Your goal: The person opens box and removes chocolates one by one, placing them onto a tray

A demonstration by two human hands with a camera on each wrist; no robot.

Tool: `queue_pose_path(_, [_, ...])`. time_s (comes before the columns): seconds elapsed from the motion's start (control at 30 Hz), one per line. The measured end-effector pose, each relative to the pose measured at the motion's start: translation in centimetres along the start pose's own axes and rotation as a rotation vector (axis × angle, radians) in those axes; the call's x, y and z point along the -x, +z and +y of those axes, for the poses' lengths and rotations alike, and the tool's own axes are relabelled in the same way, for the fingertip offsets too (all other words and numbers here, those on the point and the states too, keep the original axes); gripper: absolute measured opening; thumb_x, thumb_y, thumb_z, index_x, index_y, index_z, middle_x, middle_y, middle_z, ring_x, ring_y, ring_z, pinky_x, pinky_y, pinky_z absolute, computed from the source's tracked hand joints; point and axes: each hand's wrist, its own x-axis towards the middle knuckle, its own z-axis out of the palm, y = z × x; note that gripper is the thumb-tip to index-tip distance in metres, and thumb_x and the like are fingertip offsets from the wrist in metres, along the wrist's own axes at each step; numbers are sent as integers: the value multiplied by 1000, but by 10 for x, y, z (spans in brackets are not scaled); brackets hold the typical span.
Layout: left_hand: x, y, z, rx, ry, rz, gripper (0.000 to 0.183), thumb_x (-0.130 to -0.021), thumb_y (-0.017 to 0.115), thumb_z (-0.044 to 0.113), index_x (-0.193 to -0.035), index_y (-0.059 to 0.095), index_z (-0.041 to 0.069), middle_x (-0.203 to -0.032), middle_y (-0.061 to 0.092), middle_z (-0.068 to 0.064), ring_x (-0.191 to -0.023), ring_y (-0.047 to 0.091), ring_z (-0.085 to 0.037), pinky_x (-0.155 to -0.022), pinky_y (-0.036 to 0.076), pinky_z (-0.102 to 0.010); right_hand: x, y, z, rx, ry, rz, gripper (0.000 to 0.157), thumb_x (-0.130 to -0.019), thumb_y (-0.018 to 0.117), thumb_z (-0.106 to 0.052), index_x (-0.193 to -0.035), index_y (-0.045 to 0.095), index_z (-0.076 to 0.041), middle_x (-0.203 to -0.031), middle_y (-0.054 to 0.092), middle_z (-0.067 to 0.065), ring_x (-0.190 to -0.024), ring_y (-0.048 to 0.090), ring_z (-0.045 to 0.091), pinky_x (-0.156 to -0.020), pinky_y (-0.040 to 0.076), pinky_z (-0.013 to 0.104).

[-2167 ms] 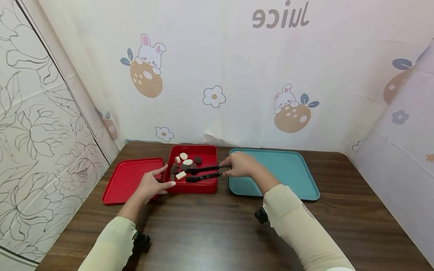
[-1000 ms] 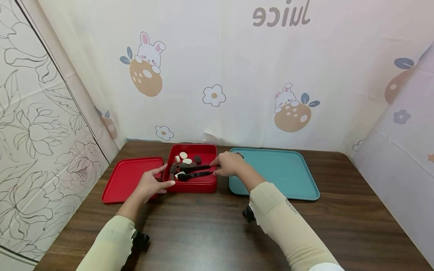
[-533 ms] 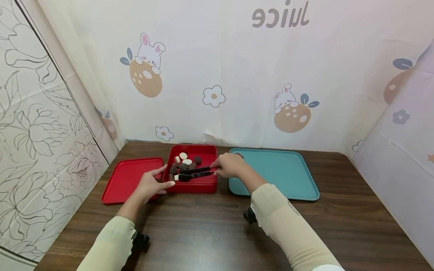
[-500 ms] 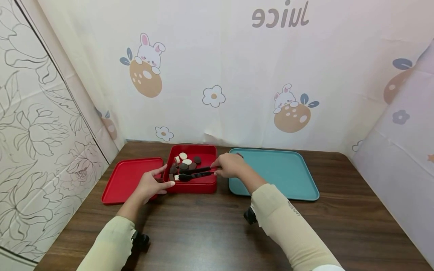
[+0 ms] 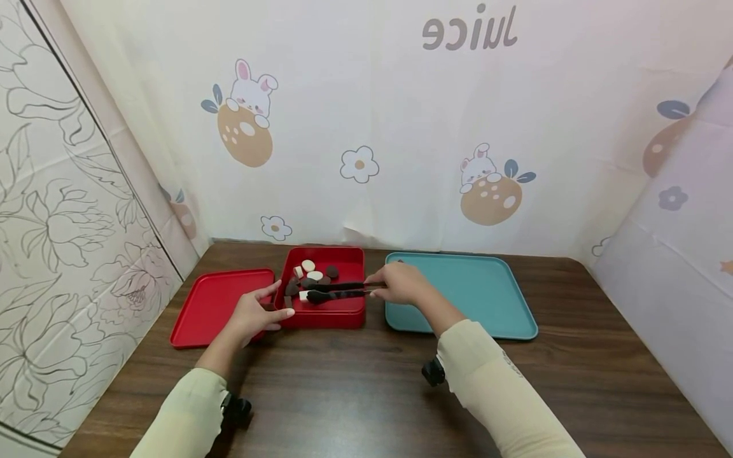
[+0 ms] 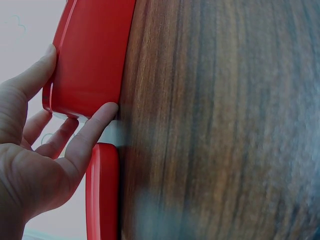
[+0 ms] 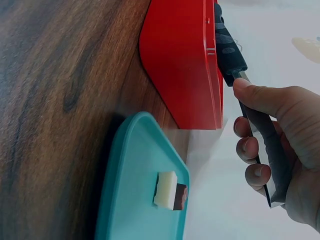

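Observation:
My right hand (image 5: 401, 282) grips black-tipped tongs (image 5: 343, 292) that reach leftward into a red box (image 5: 326, 320). A white rectangular chocolate piece (image 5: 304, 296) lies at the tongs' tip, partly covered by it. Round white chocolates (image 5: 308, 266) and dark brown ones (image 5: 332, 272) lie around it in the box's left half. My left hand (image 5: 249, 315) rests its spread, fairly straight fingers against the box's near left corner, thumb at the front rim; the left wrist view shows fingertips on the box's wall (image 6: 92, 60). In the right wrist view the tongs' handle (image 7: 272, 145) crosses the palm.
A teal tray (image 5: 475, 299) stands right of the box. On it, a white block (image 7: 166, 190) and a dark brown piece (image 7: 180, 196) sit near the edge, behind my right hand in the head view. A red lid-like tray (image 5: 214, 305) lies left. A patterned curtain (image 5: 366, 114) hangs behind the table.
The tongs went left and down onto the white rectangular piece, then back slightly right; the piece has shifted a little right with the tip. My left hand stays at the box corner.

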Motion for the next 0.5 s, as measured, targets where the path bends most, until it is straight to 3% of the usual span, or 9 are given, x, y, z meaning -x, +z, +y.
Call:
queue_pose_path(0.13, [0,0,-1,-2,3,-2,90,-76,85,24,-152,37,18,-150,33,-22,-116,54,-39,-73,59,-39,7,-1,2,-27,-8,16,33,-91,70,-25,-123,70,-16,-69,65,-5,-45,33,8,-46,29,23])
queue_pose_path(0.3, [0,0,-2,-1,3,-1,89,-77,84,24,-152,37,18,-150,33,-22,-119,52,-40,-73,59,-39,16,-1,6,-74,-45,60,33,-91,71,-24,-123,70,-12,-73,68,-4,-45,33,7,-45,30,22])
queue_pose_path(0.5, [0,-1,-1,1,-11,0,90,-77,84,25,-152,36,19,-150,32,-22,-122,47,-40,-73,59,-39,26,-3,11,-121,-63,119,33,-91,71,-22,-122,70,-12,-53,50,-9,-47,39,5,-47,34,23])
